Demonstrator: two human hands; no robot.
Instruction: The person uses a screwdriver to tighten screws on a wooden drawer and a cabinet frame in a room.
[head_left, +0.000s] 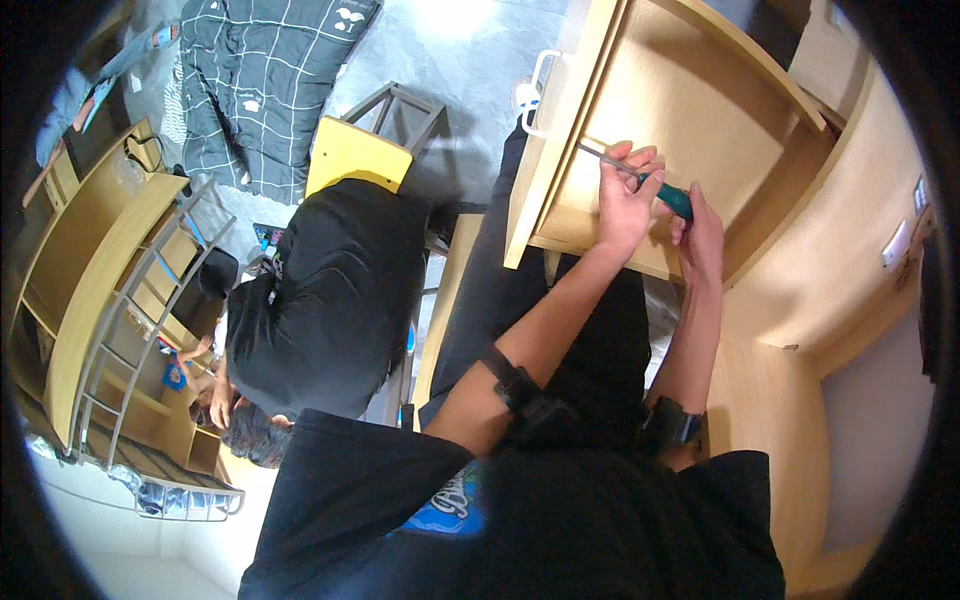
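My left hand (627,208) is closed round the metal shaft of a screwdriver (672,197), near its dark green handle. My right hand (698,238) grips the handle from the right, its fingers curled. The shaft slants up and left to the inner face of the front of a pale wooden drawer (705,90); I cannot tell whether the tip is on a fastener. A white bar handle (540,95) is on the outside of that front, and both hands are inside the drawer's outline.
Left, a person in black (320,290) sits by a yellow stool (357,152); another (195,380) is behind. A checked quilt (255,90) lies on the floor (430,50). A bunk bed with ladder (125,310) stands far left. A curved wooden desk wall (800,260) bounds the right.
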